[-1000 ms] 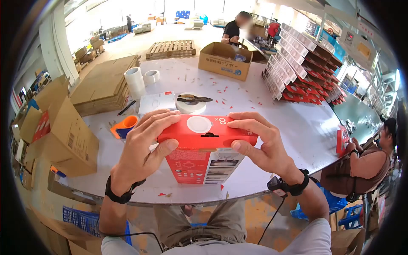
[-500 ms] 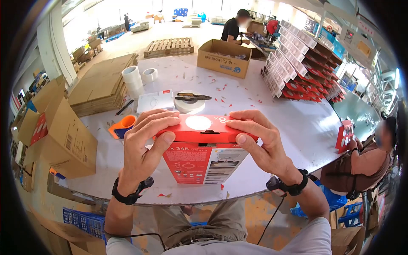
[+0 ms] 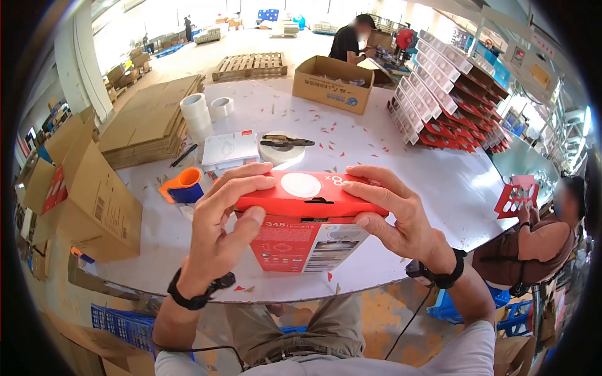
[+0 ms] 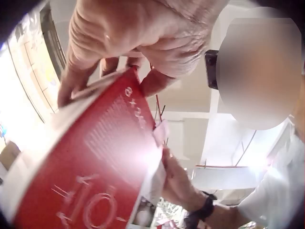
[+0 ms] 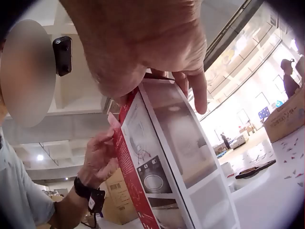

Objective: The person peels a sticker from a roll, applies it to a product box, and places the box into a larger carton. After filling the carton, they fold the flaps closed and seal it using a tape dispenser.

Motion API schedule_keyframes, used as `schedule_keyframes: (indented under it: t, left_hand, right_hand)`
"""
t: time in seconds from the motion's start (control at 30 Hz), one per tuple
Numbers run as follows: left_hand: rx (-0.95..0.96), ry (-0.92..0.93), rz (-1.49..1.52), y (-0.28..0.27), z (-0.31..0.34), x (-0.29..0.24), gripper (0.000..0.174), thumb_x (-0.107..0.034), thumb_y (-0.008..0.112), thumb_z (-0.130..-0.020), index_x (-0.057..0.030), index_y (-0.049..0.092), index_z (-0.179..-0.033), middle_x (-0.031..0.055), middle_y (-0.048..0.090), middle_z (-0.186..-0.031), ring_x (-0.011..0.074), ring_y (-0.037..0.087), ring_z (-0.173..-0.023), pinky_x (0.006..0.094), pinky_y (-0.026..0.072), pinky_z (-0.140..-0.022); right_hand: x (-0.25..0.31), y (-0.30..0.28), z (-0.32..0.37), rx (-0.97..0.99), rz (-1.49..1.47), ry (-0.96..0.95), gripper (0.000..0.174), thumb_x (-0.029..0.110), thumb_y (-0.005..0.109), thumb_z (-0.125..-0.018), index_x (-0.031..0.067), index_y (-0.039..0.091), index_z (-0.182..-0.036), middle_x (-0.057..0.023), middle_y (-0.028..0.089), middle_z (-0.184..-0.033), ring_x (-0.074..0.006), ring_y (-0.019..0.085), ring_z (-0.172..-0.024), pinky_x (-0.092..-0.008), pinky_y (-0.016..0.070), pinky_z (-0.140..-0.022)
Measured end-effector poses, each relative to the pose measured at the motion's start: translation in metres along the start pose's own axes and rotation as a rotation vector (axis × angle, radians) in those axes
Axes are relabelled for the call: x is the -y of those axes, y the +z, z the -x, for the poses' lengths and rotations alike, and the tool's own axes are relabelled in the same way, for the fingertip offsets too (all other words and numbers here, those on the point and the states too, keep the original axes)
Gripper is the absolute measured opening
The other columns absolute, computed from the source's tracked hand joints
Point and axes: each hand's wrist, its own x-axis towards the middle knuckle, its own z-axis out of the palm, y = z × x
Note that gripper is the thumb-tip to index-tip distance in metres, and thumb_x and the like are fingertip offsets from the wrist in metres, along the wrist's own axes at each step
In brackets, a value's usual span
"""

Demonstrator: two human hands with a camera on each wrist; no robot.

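Note:
Upright at the table's near edge stands a red printed carton (image 3: pixel 295 244) with photo panels on one side. Its red lid (image 3: pixel 269 188) bears a white disc and "8x"; along the near side its front edge stands slightly off the carton wall. At the left end of the lid, my left hand (image 3: pixel 229 207) grips with fingers over the top and thumb at the near edge. My right hand (image 3: pixel 401 210) holds the other end the same way. The right wrist view shows fingers and thumb on either side of the carton's top corner.
Beyond the carton lie pliers (image 3: pixel 285 140) on a tape roll, a white box (image 3: pixel 231 149), clear tape rolls (image 3: pixel 195 113) and an orange-blue tape dispenser (image 3: pixel 184 186). An open cardboard box (image 3: pixel 103 194) stands left, stacked red-and-white trays (image 3: pixel 433 94) right. A seated person (image 3: pixel 530 235) holds a red sheet.
The lid's near edge has risen a little, baring printed text and a slot below it. Both hands and the carton's top have shifted slightly right. The seated person has turned the red sheet.

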Motion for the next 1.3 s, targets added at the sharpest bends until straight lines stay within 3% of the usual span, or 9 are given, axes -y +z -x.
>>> schedule_keyframes:
  t: [0.07, 0.17, 0.2, 0.4, 0.6, 0.8, 1.1, 1.2, 1.3]
  left_hand:
    - [-0.055, -0.019, -0.005, 0.013, 0.005, 0.001, 0.044, 0.002, 0.067, -0.089, -0.0008, 0.062, -0.133, 0.0176, 0.06, -0.142, 0.0256, 0.057, -0.131, 0.0378, 0.045, -0.111]
    - [-0.244, -0.135, 0.175, 0.038, 0.01, -0.003, 0.05, 0.002, 0.067, -0.088, -0.0011, 0.056, -0.137, 0.017, 0.057, -0.144, 0.0248, 0.054, -0.134, 0.0378, 0.0421, -0.114]
    - [-0.234, -0.165, 0.132, 0.039, 0.01, -0.007, 0.058, 0.003, 0.066, -0.085, -0.001, 0.052, -0.141, 0.0158, 0.055, -0.143, 0.0244, 0.052, -0.134, 0.0377, 0.041, -0.115]
    - [-0.306, -0.217, 0.24, 0.043, -0.001, -0.02, 0.064, 0.002, 0.063, -0.081, -0.0008, 0.049, -0.143, 0.0139, 0.053, -0.142, 0.0224, 0.054, -0.129, 0.0363, 0.0425, -0.113]
    - [-0.272, -0.098, 0.264, 0.04, 0.006, -0.002, 0.056, -0.002, 0.064, -0.084, -0.002, 0.052, -0.139, 0.0172, 0.053, -0.142, 0.0228, 0.053, -0.131, 0.0363, 0.0437, -0.112]
    - [-0.173, 0.043, 0.205, 0.033, 0.017, 0.023, 0.043, -0.014, 0.076, -0.092, -0.0046, 0.057, -0.13, 0.018, 0.051, -0.15, 0.0253, 0.051, -0.138, 0.0395, 0.0418, -0.116]
    - [-0.195, 0.162, -0.071, 0.038, 0.022, 0.033, 0.053, -0.02, 0.083, -0.092, -0.0033, 0.059, -0.136, 0.0226, 0.057, -0.148, 0.0345, 0.05, -0.142, 0.0458, 0.0414, -0.117]
    - [-0.281, 0.106, 0.026, 0.045, 0.022, 0.025, 0.055, -0.02, 0.084, -0.09, -0.0032, 0.061, -0.138, 0.0213, 0.058, -0.146, 0.035, 0.053, -0.139, 0.0463, 0.0417, -0.116]
    - [-0.191, 0.203, -0.306, 0.033, 0.014, 0.015, 0.068, -0.018, 0.087, -0.085, -0.0025, 0.057, -0.143, 0.0205, 0.056, -0.147, 0.0339, 0.051, -0.142, 0.0433, 0.0423, -0.117]
  right_hand:
    - [0.001, 0.002, 0.001, -0.011, 0.001, 0.013, 0.042, 0.022, 0.073, -0.101, 0.0059, 0.067, -0.139, -0.0217, 0.059, -0.141, -0.0338, 0.065, -0.12, -0.0427, 0.0547, -0.1]
    - [0.003, 0.003, -0.001, -0.021, -0.028, 0.034, 0.04, 0.021, 0.072, -0.101, 0.0052, 0.068, -0.138, -0.0219, 0.059, -0.14, -0.0341, 0.065, -0.12, -0.0419, 0.0544, -0.1]
    - [0.003, 0.003, -0.001, -0.023, -0.032, 0.04, 0.039, 0.02, 0.072, -0.101, 0.0049, 0.068, -0.137, -0.0219, 0.059, -0.14, -0.0342, 0.064, -0.121, -0.0417, 0.0543, -0.099]
    - [0.008, 0.004, -0.004, -0.023, -0.071, 0.115, 0.037, 0.02, 0.07, -0.101, 0.0023, 0.069, -0.133, -0.0225, 0.058, -0.139, -0.0341, 0.063, -0.12, -0.042, 0.053, -0.099]
    - [0.0, 0.008, 0.004, -0.022, -0.048, 0.04, 0.041, 0.022, 0.073, -0.099, 0.0046, 0.067, -0.136, -0.0216, 0.054, -0.144, -0.0354, 0.058, -0.126, -0.0446, 0.0496, -0.105]
    - [0.0, 0.006, 0.005, 0.023, 0.121, -0.032, 0.06, 0.019, 0.084, -0.089, 0.0096, 0.062, -0.144, -0.0186, 0.053, -0.15, -0.038, 0.057, -0.13, -0.0485, 0.0495, -0.108]
    - [-0.006, 0.004, 0.006, 0.066, 0.181, -0.056, 0.064, 0.018, 0.081, -0.09, 0.0127, 0.058, -0.15, -0.0156, 0.052, -0.154, -0.0439, 0.044, -0.145, -0.0558, 0.0374, -0.121]
    - [-0.003, 0.005, 0.008, 0.062, 0.203, -0.037, 0.065, 0.018, 0.081, -0.091, 0.0135, 0.057, -0.151, -0.0157, 0.051, -0.155, -0.0454, 0.04, -0.148, -0.0571, 0.0339, -0.123]
    - [-0.001, 0.007, 0.011, 0.04, 0.258, -0.008, 0.066, 0.019, 0.081, -0.091, 0.0134, 0.056, -0.152, -0.0161, 0.05, -0.156, -0.0459, 0.036, -0.151, -0.0575, 0.0332, -0.124]
